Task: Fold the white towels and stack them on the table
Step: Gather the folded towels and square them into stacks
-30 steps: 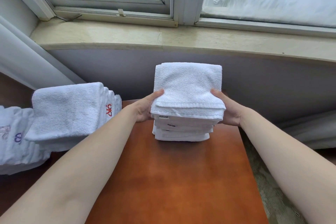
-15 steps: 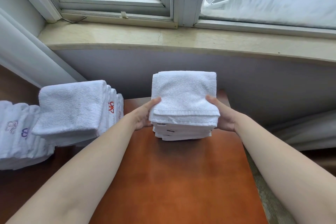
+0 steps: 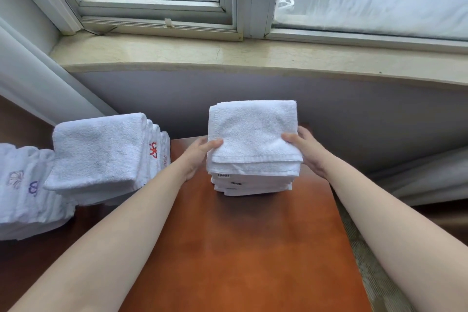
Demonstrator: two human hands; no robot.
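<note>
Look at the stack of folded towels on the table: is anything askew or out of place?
Slightly. The top towel overhangs the stack beneath it, whose lower layers sit a little staggered. Both hands, left and right, hold its sides.

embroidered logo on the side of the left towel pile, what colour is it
Red-orange, stitched on the edge of a white towel in the left pile; the head view shows it.

My table (image 3: 240,256) is brown-orange wood and it reaches toward the wall under the window. At its far end stands one stack (image 3: 253,175) of folded white towels, resting directly on the wood. The near part shows only the wood. Other towels (image 3: 96,154) lie beside its left edge, on a darker surface.
</note>
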